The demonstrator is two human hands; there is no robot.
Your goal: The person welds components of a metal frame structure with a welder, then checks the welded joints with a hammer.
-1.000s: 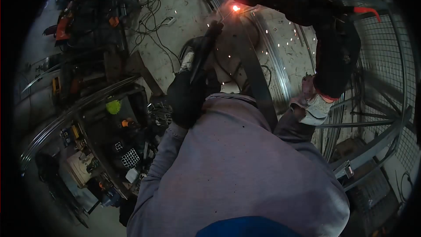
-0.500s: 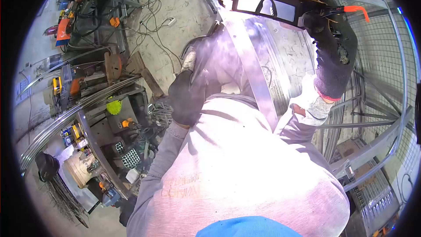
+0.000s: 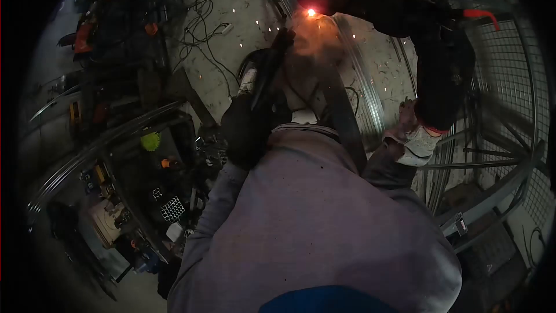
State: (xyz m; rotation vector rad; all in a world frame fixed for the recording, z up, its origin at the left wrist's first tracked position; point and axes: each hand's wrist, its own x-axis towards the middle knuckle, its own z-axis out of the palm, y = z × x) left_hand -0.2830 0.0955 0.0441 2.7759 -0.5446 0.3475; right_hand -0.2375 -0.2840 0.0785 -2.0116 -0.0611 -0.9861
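Note:
My left hand [image 3: 246,133], in a dark glove, is closed round a dark welding holder [image 3: 272,66] that points up toward the glow. A small red-orange point of light [image 3: 311,13] burns beyond its tip, with smoke below and sparks around. A flat metal bar [image 3: 346,110] runs from the smoke down to the grey shirt front. At the upper right, my right hand [image 3: 443,75], gloved with a red cuff edge, is closed on a dark welding shield [image 3: 359,0]. Its fingers are hard to make out in the dark.
Cables [image 3: 200,40] lie on the floor at the upper left. A metal rack [image 3: 124,188] with tools and tube pieces stands at the left, near a green round object [image 3: 150,141]. Wire mesh [image 3: 512,75] and metal framing [image 3: 486,211] are on the right. Long metal profiles [image 3: 362,75] lie ahead.
The bright white-violet glare has gone and the scene is much darker. A small red-orange point and scattered sparks now show. The shield has shifted slightly; my left hand has barely moved.

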